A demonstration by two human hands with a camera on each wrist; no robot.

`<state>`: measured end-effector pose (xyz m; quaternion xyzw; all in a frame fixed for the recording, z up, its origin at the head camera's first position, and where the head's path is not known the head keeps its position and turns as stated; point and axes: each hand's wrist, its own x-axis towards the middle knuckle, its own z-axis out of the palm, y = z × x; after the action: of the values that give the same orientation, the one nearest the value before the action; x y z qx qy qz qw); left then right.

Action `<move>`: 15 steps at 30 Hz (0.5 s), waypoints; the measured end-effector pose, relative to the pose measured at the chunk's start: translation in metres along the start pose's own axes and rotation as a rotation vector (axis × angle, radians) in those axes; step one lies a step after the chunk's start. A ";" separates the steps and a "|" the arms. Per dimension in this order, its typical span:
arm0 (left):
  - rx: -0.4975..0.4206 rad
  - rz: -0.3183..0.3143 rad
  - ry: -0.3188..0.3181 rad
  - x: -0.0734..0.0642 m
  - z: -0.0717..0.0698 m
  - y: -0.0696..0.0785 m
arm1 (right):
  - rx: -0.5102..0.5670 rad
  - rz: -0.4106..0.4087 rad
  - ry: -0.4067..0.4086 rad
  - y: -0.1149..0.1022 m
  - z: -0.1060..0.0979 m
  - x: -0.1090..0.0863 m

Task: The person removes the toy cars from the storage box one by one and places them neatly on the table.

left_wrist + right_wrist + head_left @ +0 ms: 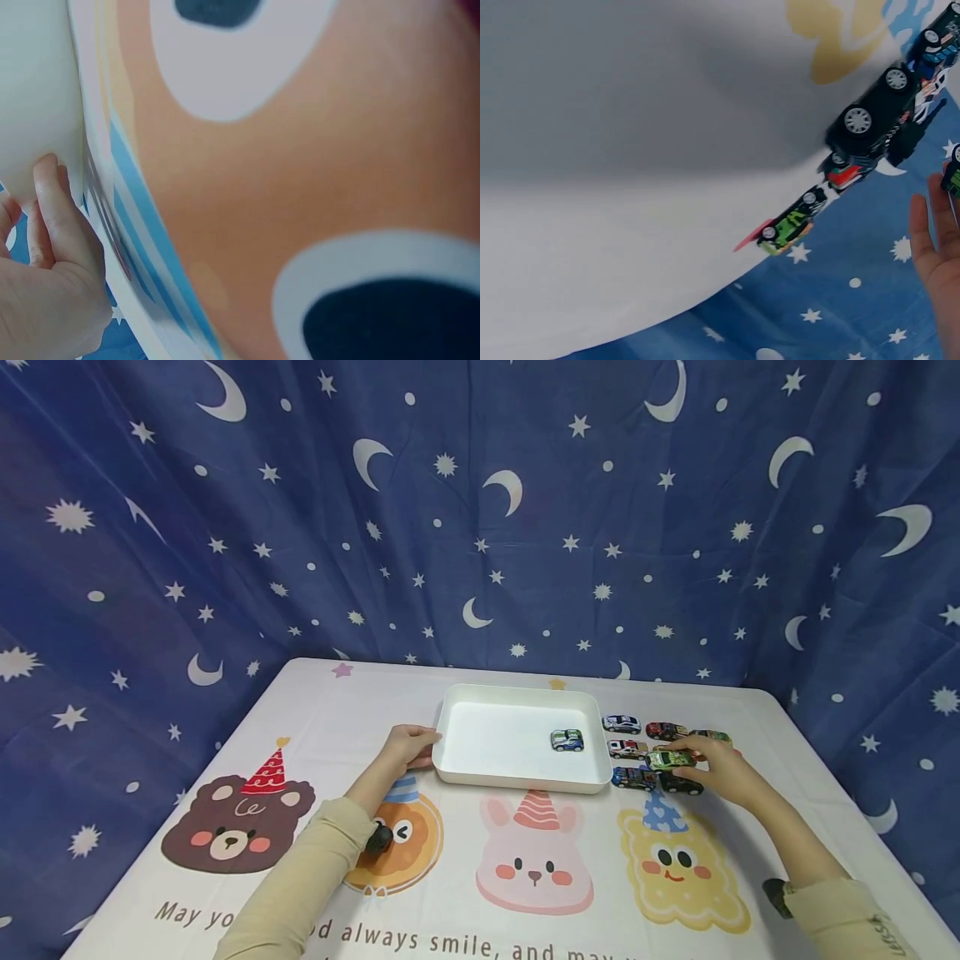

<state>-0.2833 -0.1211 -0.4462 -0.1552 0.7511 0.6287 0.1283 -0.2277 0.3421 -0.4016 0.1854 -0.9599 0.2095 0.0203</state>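
My left hand point(408, 748) grips the left side of a shallow white tray point(522, 780); its fingers also show at the tray wall point(45, 90) in the left wrist view. Inside the tray, toward its right end, is a white, green and blue toy car point(567, 741). Right of the tray, my right hand point(722, 768) pinches a green patterned toy car point(667, 760) above the other cars. Only part of this car shows at the right edge of the right wrist view. Just below it in the head view is a black toy car point(684, 786).
Beside the tray's right wall stand a white-and-blue car point(622, 724), a white-and-red car point(627, 749) and a dark blue car point(633, 778). A red car point(664, 731) and another green car point(712, 736) are farther right. A printed white cloth point(450, 927) covers the table, before a blue curtain point(480, 527).
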 end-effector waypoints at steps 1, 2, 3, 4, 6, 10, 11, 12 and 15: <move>-0.001 0.000 -0.001 0.000 0.000 0.000 | 0.003 0.003 0.001 0.002 0.000 -0.001; -0.001 -0.001 0.000 0.000 0.000 0.000 | 0.003 0.002 0.004 0.004 0.001 -0.002; 0.000 -0.002 -0.001 0.000 0.000 0.000 | 0.004 0.002 0.006 0.007 0.001 -0.002; 0.003 -0.005 0.001 0.000 0.000 0.000 | 0.002 -0.003 0.009 0.009 0.002 -0.003; 0.007 -0.005 0.000 -0.001 0.000 0.000 | 0.003 -0.014 0.023 0.014 0.003 -0.006; 0.011 -0.014 0.000 -0.003 0.000 0.000 | 0.000 -0.035 0.076 0.026 0.005 -0.011; 0.009 -0.014 0.000 -0.003 0.000 0.001 | 0.001 -0.036 0.084 0.029 0.005 -0.013; 0.007 -0.011 -0.001 -0.004 0.000 0.001 | 0.005 -0.032 0.088 0.032 0.005 -0.013; 0.003 -0.008 0.003 -0.004 0.001 0.001 | 0.004 -0.016 0.082 0.039 0.003 -0.016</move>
<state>-0.2801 -0.1202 -0.4442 -0.1588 0.7518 0.6267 0.1297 -0.2273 0.3792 -0.4216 0.1843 -0.9563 0.2187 0.0609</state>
